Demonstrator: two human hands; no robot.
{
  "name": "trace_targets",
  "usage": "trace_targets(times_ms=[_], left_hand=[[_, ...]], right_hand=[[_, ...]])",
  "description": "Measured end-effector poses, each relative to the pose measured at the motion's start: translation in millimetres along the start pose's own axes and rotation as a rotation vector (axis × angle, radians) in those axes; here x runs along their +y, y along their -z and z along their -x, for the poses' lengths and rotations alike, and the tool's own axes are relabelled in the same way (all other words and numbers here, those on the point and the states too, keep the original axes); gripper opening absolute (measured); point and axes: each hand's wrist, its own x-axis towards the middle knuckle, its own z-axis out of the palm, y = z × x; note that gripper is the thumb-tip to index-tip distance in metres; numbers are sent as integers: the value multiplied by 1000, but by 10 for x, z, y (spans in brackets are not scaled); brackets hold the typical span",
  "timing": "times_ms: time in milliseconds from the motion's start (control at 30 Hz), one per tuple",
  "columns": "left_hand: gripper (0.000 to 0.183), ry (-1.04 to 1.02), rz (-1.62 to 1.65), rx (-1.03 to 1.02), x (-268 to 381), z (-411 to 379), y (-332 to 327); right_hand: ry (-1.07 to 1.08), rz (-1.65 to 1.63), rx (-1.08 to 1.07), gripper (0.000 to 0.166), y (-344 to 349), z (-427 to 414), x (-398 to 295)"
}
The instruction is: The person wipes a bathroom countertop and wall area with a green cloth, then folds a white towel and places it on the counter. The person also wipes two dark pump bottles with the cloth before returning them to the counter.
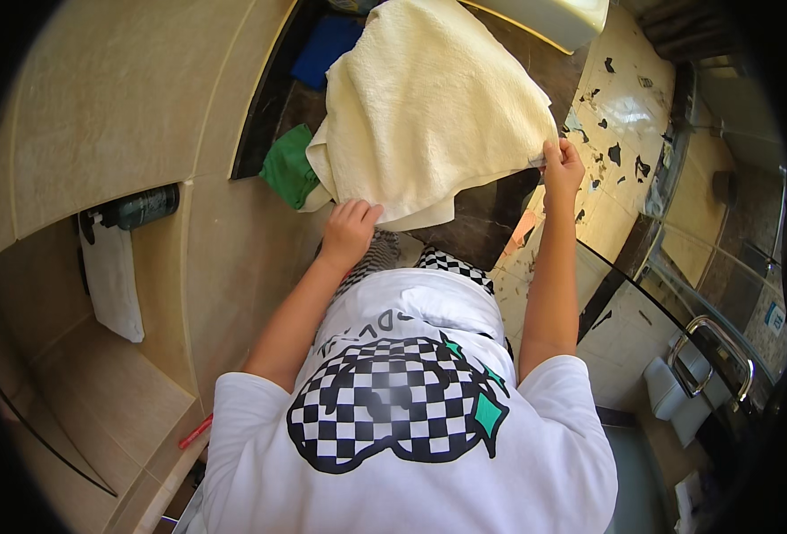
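Note:
A large cream terry towel (pixel 433 100) is spread loosely in front of me over a dark marble counter (pixel 480 220). My left hand (pixel 350 233) pinches its near edge on the left. At the towel's right corner, my right hand (pixel 562 167) grips the cloth between thumb and fingers. Soft folds run down the fabric, and its near edge hangs partly over the counter. A green cloth (pixel 291 165) pokes out from beneath the towel's left side. Behind that lies a blue cloth (pixel 327 50), partly covered by the towel.
A white basin (pixel 547 20) stands at the far right of the counter. Dark scraps (pixel 614 155) litter the tiled floor to the right, beside a glass panel with a chrome handle (pixel 744 364). In a left wall niche, a paper roll (pixel 114 280) hangs near a dark bottle (pixel 143 207).

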Motion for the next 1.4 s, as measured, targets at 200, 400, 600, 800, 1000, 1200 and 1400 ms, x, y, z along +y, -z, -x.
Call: trace_targets(times_ms=[200,400,600,800,1000,1200,1400], left_hand=[[23,209,140,227,-280,-119,60],[33,342,15,444,-818,-474,362],[34,301,159,244,-978,-688,327],[15,312,158,454,-1037,-707,270],[9,426,470,654,-949,-659,388],[7,622,848,788,-1077,-623,247],[9,652,1377,660,-1045,-651,210]], right_hand=[[395,688,165,31,13,85,75],[1029,624,13,30,-739,548,-689],[1052,404,-619,17,-1675,1328,-597],[933,634,-614,45,-2223,1621,-286],[859,773,-442,48,-2474,1601,-267],[775,664,-465,38,-2427,1466,-145],[788,723,-401,42,-2551,1560,-299]])
